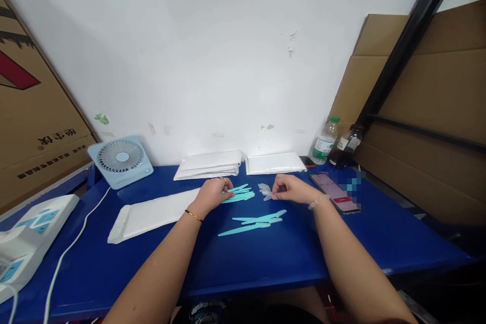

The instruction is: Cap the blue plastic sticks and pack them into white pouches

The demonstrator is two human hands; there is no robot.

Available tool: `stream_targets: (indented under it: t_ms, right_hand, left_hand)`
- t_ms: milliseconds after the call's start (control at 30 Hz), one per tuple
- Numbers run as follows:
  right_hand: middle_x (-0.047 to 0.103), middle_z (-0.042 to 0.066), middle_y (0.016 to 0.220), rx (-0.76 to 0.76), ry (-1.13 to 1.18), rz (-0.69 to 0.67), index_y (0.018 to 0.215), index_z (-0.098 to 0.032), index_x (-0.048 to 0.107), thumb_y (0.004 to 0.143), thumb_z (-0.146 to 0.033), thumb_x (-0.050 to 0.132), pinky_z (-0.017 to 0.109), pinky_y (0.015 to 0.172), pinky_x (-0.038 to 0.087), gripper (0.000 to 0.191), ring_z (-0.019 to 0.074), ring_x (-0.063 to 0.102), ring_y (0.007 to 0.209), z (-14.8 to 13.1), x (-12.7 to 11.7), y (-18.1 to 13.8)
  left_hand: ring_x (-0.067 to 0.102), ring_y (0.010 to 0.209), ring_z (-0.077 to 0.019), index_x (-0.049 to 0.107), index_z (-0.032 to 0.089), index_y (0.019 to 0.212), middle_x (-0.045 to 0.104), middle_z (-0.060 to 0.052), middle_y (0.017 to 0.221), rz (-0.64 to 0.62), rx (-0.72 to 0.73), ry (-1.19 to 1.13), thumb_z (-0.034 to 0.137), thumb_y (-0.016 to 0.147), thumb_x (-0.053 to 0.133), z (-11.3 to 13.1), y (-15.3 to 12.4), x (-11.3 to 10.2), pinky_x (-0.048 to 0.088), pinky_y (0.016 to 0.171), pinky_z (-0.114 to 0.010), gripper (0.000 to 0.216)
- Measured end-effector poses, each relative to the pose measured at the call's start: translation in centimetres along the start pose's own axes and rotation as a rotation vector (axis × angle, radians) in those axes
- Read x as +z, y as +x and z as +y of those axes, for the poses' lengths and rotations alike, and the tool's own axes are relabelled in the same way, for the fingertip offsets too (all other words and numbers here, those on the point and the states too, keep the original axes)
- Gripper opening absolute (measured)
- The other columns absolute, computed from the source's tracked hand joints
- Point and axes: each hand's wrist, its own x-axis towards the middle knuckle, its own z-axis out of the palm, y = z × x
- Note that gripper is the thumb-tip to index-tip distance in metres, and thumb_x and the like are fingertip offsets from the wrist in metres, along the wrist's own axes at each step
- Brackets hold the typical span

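Note:
My left hand point(215, 196) is closed at the handle ends of a small bunch of teal eyebrow razors point(245, 195), its thumb and fingertips pinching at one of them. Facing it, my right hand point(289, 189) pinches at the edge of a little pile of clear plastic caps point(264, 190); its fingertips partly hide the cap there. Nearer to me, several more teal razors point(258, 220) lie loosely crossed on the blue table, some with clear-looking ends.
A white padded envelope point(152, 216) lies left of my left hand. Behind are two envelope stacks point(208, 164) point(275, 163). A phone point(336, 193), bottles point(324, 144) and another dark phone-like thing point(307, 161) stand or lie right; a fan point(121, 159) and power strip point(36, 240) are left.

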Motion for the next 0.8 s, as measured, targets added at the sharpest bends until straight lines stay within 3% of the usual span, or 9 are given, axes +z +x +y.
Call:
stream_targets:
  t_ms: [133,233,333,500,667,800]
  right_hand:
    - [0.058,0.001,0.079,-0.004,-0.012,-0.246,0.073,-0.018,0.071,0.058,-0.034,0.079,0.023,0.059,0.041,0.024,0.0132,0.053,0.068,-0.2,-0.2,-0.8]
    - [0.057,0.000,0.073,0.022,-0.030,-0.294,0.069,-0.017,0.070,0.060,-0.028,0.075,0.022,0.055,0.039,0.015,0.0119,0.052,0.063,-0.2,0.5,-0.6]
    - [0.057,0.000,0.077,0.002,0.026,-0.241,0.070,-0.017,0.068,0.066,-0.029,0.071,0.022,0.056,0.041,0.013,0.0114,0.052,0.063,-0.4,1.1,-0.2]
    - [0.056,0.002,0.085,-0.082,0.022,-0.112,0.076,-0.017,0.065,0.076,-0.030,0.065,0.023,0.061,0.041,0.013,0.0116,0.052,0.067,-1.1,1.4,0.3]
    - [0.055,0.003,0.082,-0.051,-0.061,0.072,0.074,-0.016,0.063,0.077,-0.022,0.062,0.024,0.062,0.040,0.006,0.0126,0.051,0.068,-0.5,1.1,0.9]
    - [0.055,0.003,0.084,-0.003,-0.046,0.166,0.081,-0.017,0.066,0.074,-0.028,0.066,0.025,0.062,0.041,0.013,0.0128,0.050,0.068,-0.3,0.8,0.6]
  left_hand:
    - [0.058,0.073,-0.0159,0.065,0.020,0.086,0.065,-0.002,0.084,-0.094,0.109,-0.122,0.050,0.078,0.057,1.9,-0.6,0.3,0.036,0.059,-0.024,0.032]
    - [0.056,0.070,-0.0153,0.064,0.020,0.082,0.064,-0.002,0.078,-0.150,0.199,-0.146,0.053,0.086,0.043,3.3,-1.1,0.6,0.036,0.061,-0.024,0.040]
    - [0.057,0.072,-0.0156,0.064,0.019,0.086,0.065,-0.003,0.079,-0.187,0.274,-0.133,0.050,0.092,0.033,4.1,-1.4,1.1,0.037,0.064,-0.025,0.044]
    - [0.059,0.076,-0.0170,0.066,0.021,0.082,0.068,-0.003,0.081,-0.159,0.290,-0.007,0.040,0.091,0.039,3.9,-1.1,1.2,0.037,0.066,-0.025,0.034]
    - [0.060,0.077,-0.0172,0.067,0.020,0.077,0.069,-0.004,0.086,-0.002,0.164,0.110,0.034,0.091,0.039,1.6,-0.4,0.0,0.037,0.069,-0.026,0.034]
    - [0.059,0.085,-0.0199,0.069,0.021,0.086,0.069,-0.006,0.089,0.024,0.077,0.132,0.038,0.086,0.047,0.4,-0.1,-0.6,0.039,0.074,-0.028,0.028]
